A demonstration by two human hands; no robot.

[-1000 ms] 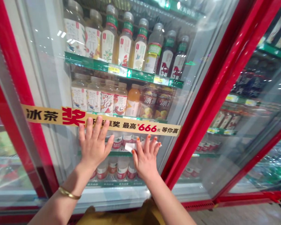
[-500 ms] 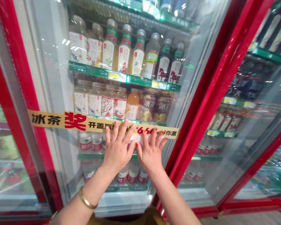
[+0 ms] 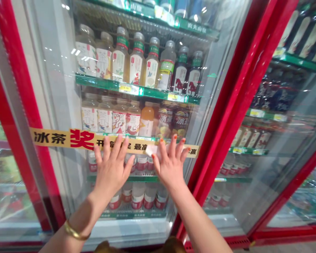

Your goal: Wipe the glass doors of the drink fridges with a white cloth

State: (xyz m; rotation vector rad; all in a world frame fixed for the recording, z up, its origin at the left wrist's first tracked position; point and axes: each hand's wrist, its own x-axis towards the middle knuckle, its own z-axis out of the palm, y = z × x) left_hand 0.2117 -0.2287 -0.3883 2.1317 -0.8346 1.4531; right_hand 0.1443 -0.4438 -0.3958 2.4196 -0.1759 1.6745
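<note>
A yellow printed strip (image 3: 139, 147) with black and red characters runs across the glass door (image 3: 210, 116) of a drinks fridge. My left hand (image 3: 112, 172) lies with fingers spread over the strip's middle-left part, palm toward the glass, a gold bangle on its wrist. Farther right, my right hand (image 3: 171, 165), with orange-red nails, is stretched flat over the strip's right part and covers some of its print. A small white piece (image 3: 150, 150), like tissue or cloth, shows beside the right thumb and index finger; the rest of it is hidden under that hand.
Behind the glass, bottled drinks (image 3: 135, 63) stand on green-edged shelves (image 3: 152, 92) with price tags. A red door frame (image 3: 226, 116) rises at the right, next to another fridge section. Another red frame (image 3: 28, 88) stands at the left.
My left hand has slid left along the strip, away from my right hand, uncovering characters between them. My right hand stays near the strip's right part. The view has shifted slightly.
</note>
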